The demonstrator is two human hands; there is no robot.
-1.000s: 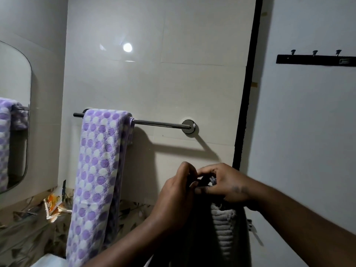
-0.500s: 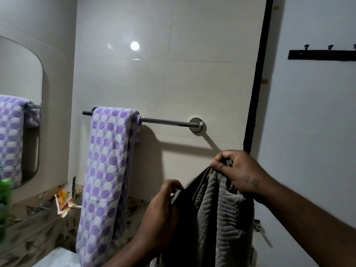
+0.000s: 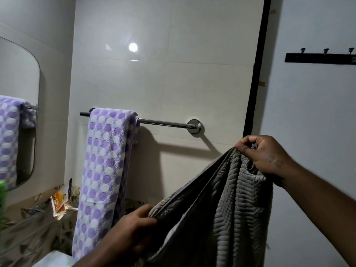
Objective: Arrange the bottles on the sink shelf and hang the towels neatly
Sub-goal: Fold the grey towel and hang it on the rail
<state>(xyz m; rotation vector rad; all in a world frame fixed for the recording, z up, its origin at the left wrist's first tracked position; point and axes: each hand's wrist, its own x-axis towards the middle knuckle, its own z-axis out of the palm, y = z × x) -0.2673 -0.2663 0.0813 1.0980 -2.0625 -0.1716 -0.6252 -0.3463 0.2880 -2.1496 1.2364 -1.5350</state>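
Observation:
A grey ribbed towel [image 3: 237,205] hangs spread between my two hands, below and right of the chrome towel bar [image 3: 163,123]. My right hand [image 3: 264,155] pinches its top corner near the black door frame. My left hand [image 3: 134,226] grips its other edge lower down, left of the towel. A purple-and-white dotted towel [image 3: 104,166] hangs folded over the left end of the bar. A green bottle [image 3: 2,193] shows blurred at the left edge.
A mirror [image 3: 17,112] on the left wall reflects the dotted towel. An orange sachet [image 3: 58,201] lies on the patterned tile ledge. A black hook rack [image 3: 319,57] is mounted on the right wall. The sink's white corner [image 3: 52,260] shows at the bottom.
My hands have moved apart, opening the grey towel out: the right hand rose and went right, the left hand dropped lower. The view shifted slightly left.

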